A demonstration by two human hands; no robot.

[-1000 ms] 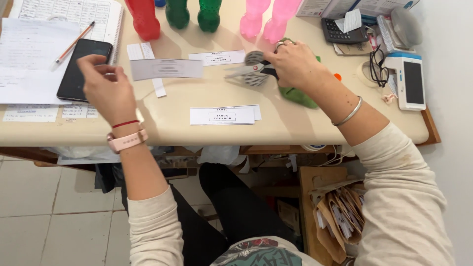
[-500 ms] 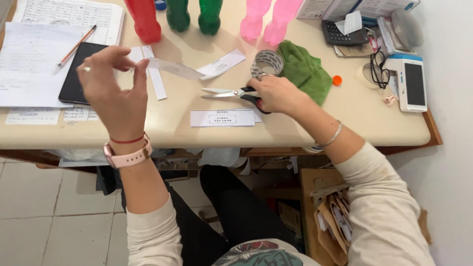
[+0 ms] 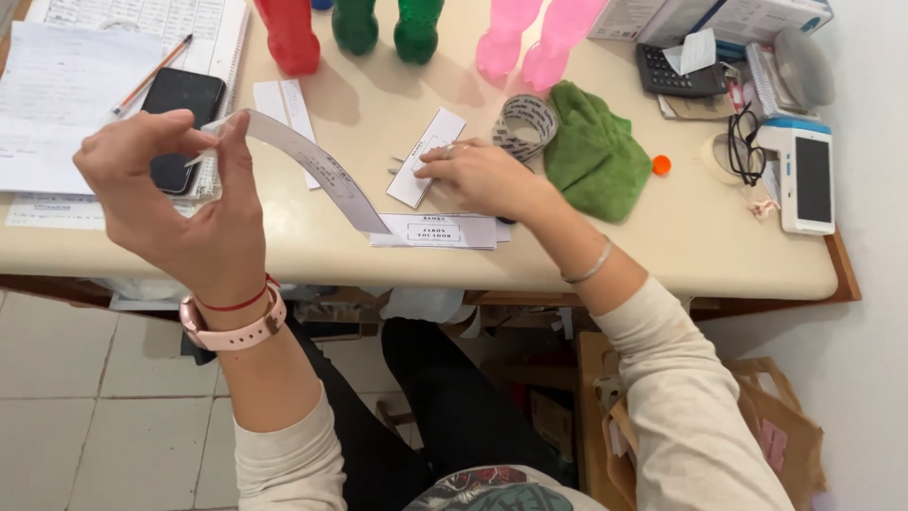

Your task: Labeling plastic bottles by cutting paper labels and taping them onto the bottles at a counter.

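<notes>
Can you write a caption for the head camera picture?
Left hand lifts a paper strip while the right hand rests on scissors by a green cloth.

Tape roll (image 3: 526,123) left of cloth (image 3: 594,151)

Even, soft daylight fills the scene, bright without harsh glare. The cream-coloured desk top (image 3: 662,246) shows only faint sheen, and the coloured plastic bottles along its far edge cast short, soft shadows toward the viewer and right, so light seems to come from the upper left. The raised left hand (image 3: 175,203) is slightly soft from nearness to the lens; the right hand (image 3: 478,175) is sharp. Wide-angle bending curves the desk's edge, and the white wall (image 3: 870,312) on the right looks slightly overexposed.
</notes>
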